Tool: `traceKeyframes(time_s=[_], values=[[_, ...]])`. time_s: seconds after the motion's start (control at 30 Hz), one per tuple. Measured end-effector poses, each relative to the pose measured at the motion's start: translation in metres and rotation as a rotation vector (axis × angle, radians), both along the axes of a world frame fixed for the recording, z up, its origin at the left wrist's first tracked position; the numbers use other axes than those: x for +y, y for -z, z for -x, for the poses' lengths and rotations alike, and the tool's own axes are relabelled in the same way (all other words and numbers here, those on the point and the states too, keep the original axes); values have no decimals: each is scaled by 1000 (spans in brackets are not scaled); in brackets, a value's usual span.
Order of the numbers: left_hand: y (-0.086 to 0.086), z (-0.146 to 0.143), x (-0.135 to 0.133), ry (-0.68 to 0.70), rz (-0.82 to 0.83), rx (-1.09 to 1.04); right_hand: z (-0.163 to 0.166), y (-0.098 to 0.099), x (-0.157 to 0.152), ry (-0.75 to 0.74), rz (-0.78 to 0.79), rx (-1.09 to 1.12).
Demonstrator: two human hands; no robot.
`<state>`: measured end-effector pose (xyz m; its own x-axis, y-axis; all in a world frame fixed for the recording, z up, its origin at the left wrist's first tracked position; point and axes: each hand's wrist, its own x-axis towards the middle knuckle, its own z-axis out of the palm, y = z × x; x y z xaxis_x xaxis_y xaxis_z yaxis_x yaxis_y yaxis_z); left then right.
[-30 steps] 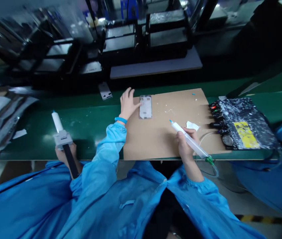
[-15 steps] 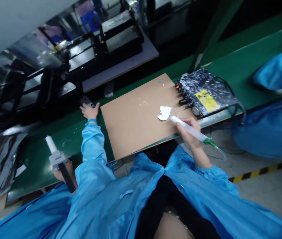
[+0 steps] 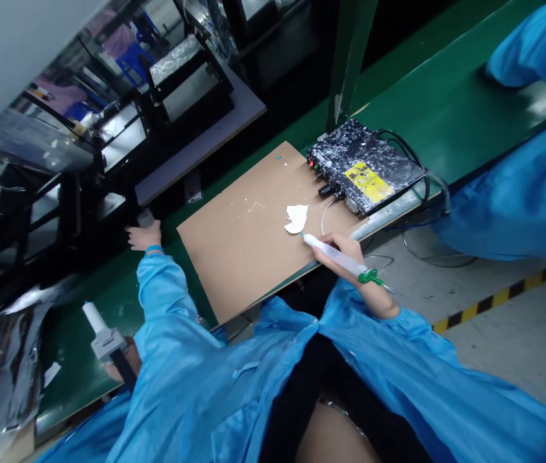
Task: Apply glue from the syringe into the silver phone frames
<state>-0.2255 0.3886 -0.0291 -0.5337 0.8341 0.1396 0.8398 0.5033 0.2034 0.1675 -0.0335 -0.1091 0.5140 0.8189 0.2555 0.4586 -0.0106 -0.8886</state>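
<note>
Only the head view. Landmark: cardboard sheet (image 3: 248,244) lying on the green worktop (image 3: 427,109).

Right hand (image 3: 345,254), at the near right edge of the sheet: grip closed around a dispensing syringe (image 3: 337,256), blue tip pointing at the white paper scrap (image 3: 296,218) that lies on the sheet. Green fitting and thin tube trail off the syringe's rear end, toward the speckled black controller box (image 3: 364,168) just right of the sheet.

Left hand (image 3: 145,236), off the sheet's far left corner: arm stretched out, fingers resting on a small grey flat part (image 3: 145,217) at the worktop's far edge. Whether the fingers are closed on the part or only laid on it, I cannot tell; it is partly hidden and blurred.

Left of the sheet, near edge: another person's hand holds a white cartridge gun (image 3: 103,334). Right of the box: a blue sleeve of a co-worker (image 3: 518,186).

Judgement on doing it well: keep the syringe tip parked over the scrap so drips land there, keep the tube slack, and handle the flat part by its edges, level.
</note>
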Motion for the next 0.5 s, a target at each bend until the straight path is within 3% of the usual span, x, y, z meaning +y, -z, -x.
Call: traceKeyframes(time_s=[0.23,0.37,0.5], values=[[-4,15,-63,129,-93,-2,-4,16,1,-121,-86,-157],[8,10,-115,263,-122,-2,-12,24,-1,-209,-99,-232],[27,-14,-164,519,-104,-81,-16,26,-6,-300,-83,-253]])
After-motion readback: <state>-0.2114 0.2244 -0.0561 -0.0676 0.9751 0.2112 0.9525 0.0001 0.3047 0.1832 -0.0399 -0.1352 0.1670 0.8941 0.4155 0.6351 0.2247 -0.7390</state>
